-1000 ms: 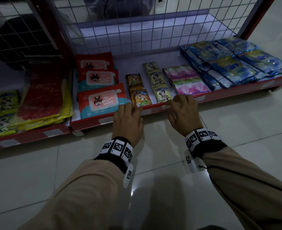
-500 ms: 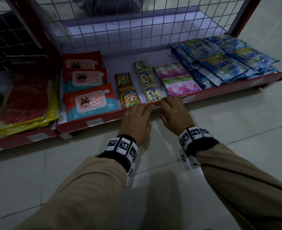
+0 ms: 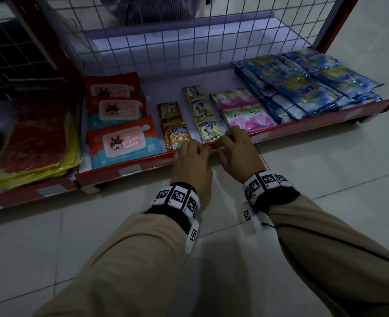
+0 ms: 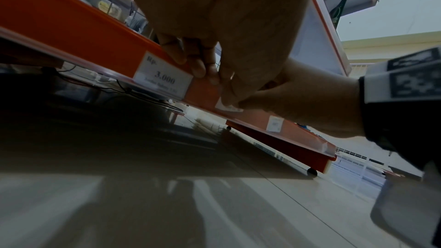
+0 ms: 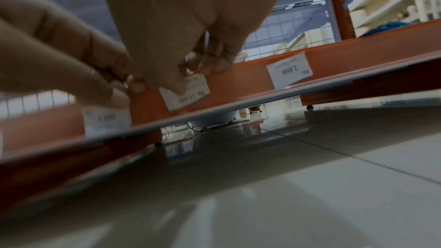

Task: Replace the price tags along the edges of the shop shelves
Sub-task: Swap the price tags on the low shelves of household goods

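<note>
Price tag pinched in right hand fingers, left hand fingers curled on shelf edge

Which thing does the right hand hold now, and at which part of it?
The right hand pinches a small white price tag at its upper edge, against the red shelf edge. The lower part of the tag stays free.
</note>
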Demonstrator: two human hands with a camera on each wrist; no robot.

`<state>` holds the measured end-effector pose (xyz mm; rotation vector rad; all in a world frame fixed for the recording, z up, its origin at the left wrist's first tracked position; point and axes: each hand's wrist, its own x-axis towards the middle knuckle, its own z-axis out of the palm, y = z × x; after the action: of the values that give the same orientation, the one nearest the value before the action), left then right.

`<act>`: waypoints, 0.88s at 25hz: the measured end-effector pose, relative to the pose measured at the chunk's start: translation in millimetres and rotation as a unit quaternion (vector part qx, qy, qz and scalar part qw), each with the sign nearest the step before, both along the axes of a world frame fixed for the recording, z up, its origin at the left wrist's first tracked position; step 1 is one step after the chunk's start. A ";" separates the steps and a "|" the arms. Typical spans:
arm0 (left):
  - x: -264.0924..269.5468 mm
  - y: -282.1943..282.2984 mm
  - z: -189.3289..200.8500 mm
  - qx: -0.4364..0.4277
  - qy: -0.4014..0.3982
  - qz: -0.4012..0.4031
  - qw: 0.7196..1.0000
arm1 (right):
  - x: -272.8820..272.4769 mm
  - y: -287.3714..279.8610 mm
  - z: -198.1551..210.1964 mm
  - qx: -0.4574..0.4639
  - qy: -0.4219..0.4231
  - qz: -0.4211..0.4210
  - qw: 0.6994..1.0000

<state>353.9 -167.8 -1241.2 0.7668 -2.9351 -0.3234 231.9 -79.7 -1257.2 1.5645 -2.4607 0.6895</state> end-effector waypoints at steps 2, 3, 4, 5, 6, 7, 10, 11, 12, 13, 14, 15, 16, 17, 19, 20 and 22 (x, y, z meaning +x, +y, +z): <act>0.1 -2.7 -1.4 0.008 0.021 0.000 1.000 | -4.3 -2.4 4.7 -0.005 -0.056 -0.013 0.998; -0.5 -3.8 -1.7 0.012 0.029 0.003 0.999 | -7.3 -2.7 7.3 -0.009 -0.086 -0.015 0.996; -1.0 -4.5 -1.7 0.016 0.035 0.007 0.999 | -10.2 -2.3 10.0 -0.017 -0.115 -0.017 0.993; -1.5 -4.7 -2.0 0.018 0.040 0.010 0.999 | -12.3 -1.2 12.7 -0.035 -0.142 -0.023 0.989; -1.6 -4.7 -2.6 0.018 0.047 0.011 0.999 | -12.9 0.3 14.8 -0.063 -0.172 -0.032 0.983; -1.7 -4.9 -3.3 0.021 0.057 0.013 0.998 | -13.2 1.7 16.2 -0.098 -0.208 -0.046 0.972; -2.8 -3.1 -3.8 0.057 0.099 0.033 0.993 | -11.8 3.4 16.5 -0.196 -0.365 -0.079 0.907; -3.5 -2.5 -3.3 0.070 0.114 0.042 0.990 | -9.8 3.3 16.1 -0.213 -0.414 -0.078 0.882; -4.6 -2.0 -2.6 0.079 0.125 0.049 0.988 | -7.2 2.8 15.3 -0.217 -0.447 -0.074 0.865; -5.5 -2.0 -2.4 0.084 0.133 0.052 0.986 | -4.2 2.4 14.0 -0.211 -0.466 -0.068 0.856; -5.9 -2.4 -2.6 0.083 0.137 0.051 0.986 | -1.4 2.0 12.9 -0.201 -0.479 -0.061 0.852; -6.2 -3.0 -3.2 0.078 0.137 0.049 0.986 | 1.5 1.9 11.8 -0.193 -0.488 -0.053 0.849; -6.2 -3.7 -3.7 0.074 0.132 0.049 0.987 | 4.3 1.5 10.3 -0.188 -0.495 -0.045 0.847; -6.5 -4.8 -4.1 0.073 0.128 0.051 0.988 | 6.6 1.3 9.5 -0.182 -0.498 -0.038 0.847; -7.4 -6.0 -3.8 0.078 0.125 0.059 0.987 | 9.2 1.0 10.7 -0.169 -0.481 -0.026 0.860; -7.4 -5.8 -3.2 0.079 0.125 0.061 0.987 | 8.8 1.8 11.6 -0.164 -0.455 -0.020 0.875; -6.9 -5.6 -1.9 0.081 0.129 0.058 0.987 | 4.7 5.8 14.8 -0.141 -0.371 -0.006 0.918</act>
<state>347.0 -173.4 -1243.1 0.8421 -2.6339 -0.6064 236.6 -73.9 -1242.3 1.3260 -2.6346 1.8247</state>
